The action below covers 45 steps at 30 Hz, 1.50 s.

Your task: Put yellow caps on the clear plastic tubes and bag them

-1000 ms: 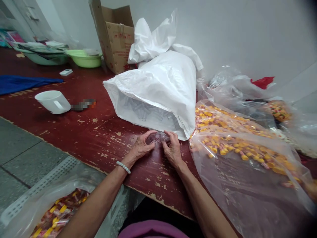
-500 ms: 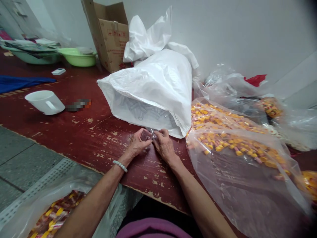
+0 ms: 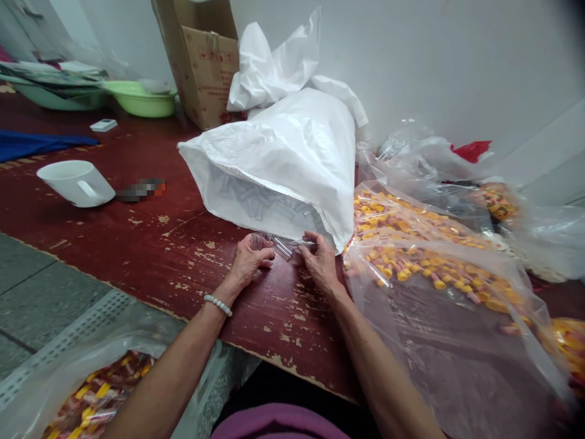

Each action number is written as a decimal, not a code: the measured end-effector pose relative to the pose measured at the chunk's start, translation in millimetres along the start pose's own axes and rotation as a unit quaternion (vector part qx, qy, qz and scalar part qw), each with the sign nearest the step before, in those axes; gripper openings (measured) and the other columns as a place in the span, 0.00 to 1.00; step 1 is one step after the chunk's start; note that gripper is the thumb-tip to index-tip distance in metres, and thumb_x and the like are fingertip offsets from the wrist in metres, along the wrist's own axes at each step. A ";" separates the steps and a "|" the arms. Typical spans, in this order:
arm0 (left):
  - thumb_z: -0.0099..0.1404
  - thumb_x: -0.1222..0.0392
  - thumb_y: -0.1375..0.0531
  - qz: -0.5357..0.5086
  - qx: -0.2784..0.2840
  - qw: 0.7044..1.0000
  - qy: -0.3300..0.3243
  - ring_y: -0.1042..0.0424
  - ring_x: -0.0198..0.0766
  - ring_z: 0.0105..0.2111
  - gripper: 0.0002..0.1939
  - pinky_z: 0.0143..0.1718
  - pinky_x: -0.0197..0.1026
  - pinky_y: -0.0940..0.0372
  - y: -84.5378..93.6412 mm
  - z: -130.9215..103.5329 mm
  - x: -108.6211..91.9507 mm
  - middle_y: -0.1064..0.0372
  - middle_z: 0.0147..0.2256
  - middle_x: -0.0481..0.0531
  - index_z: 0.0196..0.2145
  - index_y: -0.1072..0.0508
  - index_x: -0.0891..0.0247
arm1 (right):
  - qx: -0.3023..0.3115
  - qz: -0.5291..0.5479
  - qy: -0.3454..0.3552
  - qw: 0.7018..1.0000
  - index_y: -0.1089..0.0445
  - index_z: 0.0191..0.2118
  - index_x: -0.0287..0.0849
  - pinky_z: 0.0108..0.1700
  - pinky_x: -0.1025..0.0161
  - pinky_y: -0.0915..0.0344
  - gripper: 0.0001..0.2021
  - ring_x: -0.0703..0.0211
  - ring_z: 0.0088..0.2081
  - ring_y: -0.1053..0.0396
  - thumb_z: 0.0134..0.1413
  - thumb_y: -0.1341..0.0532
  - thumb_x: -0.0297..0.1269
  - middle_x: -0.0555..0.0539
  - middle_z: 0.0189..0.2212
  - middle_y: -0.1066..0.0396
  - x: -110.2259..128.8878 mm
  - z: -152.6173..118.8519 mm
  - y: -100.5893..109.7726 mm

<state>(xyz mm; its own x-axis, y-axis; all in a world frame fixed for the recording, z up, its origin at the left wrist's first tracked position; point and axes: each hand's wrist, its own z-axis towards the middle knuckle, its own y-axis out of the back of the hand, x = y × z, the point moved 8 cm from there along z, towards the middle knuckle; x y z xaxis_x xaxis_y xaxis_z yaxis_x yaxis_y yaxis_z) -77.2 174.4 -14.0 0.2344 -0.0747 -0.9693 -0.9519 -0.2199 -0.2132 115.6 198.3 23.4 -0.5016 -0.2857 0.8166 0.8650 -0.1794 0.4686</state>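
Note:
My left hand (image 3: 247, 263), with a pale bead bracelet at its wrist, has its fingers curled round a clear plastic tube (image 3: 261, 242). More clear tubes (image 3: 283, 249) lie between my two hands, just in front of the sack's mouth. My right hand (image 3: 320, 262) is bent with thumb and fingertips round a faint see-through piece, which looks like another clear tube. Behind both hands a white woven sack (image 3: 292, 146) lies on its side, mouth towards me, with many clear tubes inside.
On the right, a clear bag (image 3: 439, 305) holds many small yellow-capped pieces. A white mug (image 3: 75, 183) and a blurred-out object stand left on the worn red table (image 3: 183, 268). Behind are a cardboard box (image 3: 210, 73) and a green basin (image 3: 141, 100). A lined crate (image 3: 91, 341) sits low left.
My hands have drawn apart, the right one moving rightwards and the left slightly left. The clear tubes between them now show more plainly. The view has shifted a little.

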 end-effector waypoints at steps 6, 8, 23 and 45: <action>0.42 0.63 0.33 0.013 0.006 1.000 -0.004 0.27 0.35 0.26 0.16 0.22 0.36 0.32 -1.7 -2.3 -3.4 0.27 0.35 0.54 0.29 0.33 0.67 | 0.016 0.005 0.050 0.999 0.32 0.49 0.41 0.48 0.55 0.36 0.17 0.56 0.42 0.33 0.52 0.44 0.34 0.45 0.39 0.31 6.7 6.1 0.5; 0.42 0.63 0.33 0.005 0.008 1.000 -0.003 0.28 0.35 0.24 0.16 0.22 0.36 0.33 -2.5 -3.2 -4.4 0.27 0.32 0.53 0.29 0.33 0.67 | 0.022 -0.037 0.094 0.995 0.32 0.50 0.43 0.49 0.55 0.36 0.17 0.56 0.42 0.35 0.54 0.46 0.33 0.45 0.39 0.34 18.4 9.1 -5.8; 0.41 0.65 0.32 0.011 -0.001 0.997 -0.081 0.32 0.32 0.25 0.20 0.26 0.34 0.37 3.4 4.0 -2.3 0.32 0.26 0.45 0.34 0.32 0.64 | 0.120 -0.054 0.069 0.989 0.43 0.57 0.37 0.49 0.50 0.35 0.27 0.51 0.44 0.33 0.48 0.43 0.29 0.39 0.44 0.33 20.8 0.3 -69.7; 0.42 0.64 0.30 0.087 0.132 0.972 -0.172 0.28 0.44 0.42 0.32 0.45 0.43 0.34 -31.8 -23.6 -13.6 0.29 0.44 0.56 0.47 0.33 0.62 | 0.129 0.284 0.039 0.949 0.67 0.65 0.41 0.62 0.51 0.47 0.37 0.55 0.64 0.50 0.56 0.45 0.39 0.38 0.65 0.55 39.8 -65.4 -42.3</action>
<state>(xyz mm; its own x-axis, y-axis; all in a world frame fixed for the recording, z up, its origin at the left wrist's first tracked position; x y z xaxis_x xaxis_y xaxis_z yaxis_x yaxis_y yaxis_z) -45.5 159.5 8.9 0.0293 0.2522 -0.9672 -0.9994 0.0268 -0.0233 58.3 133.0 14.0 0.0566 -0.3380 0.9394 0.9654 0.2585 0.0349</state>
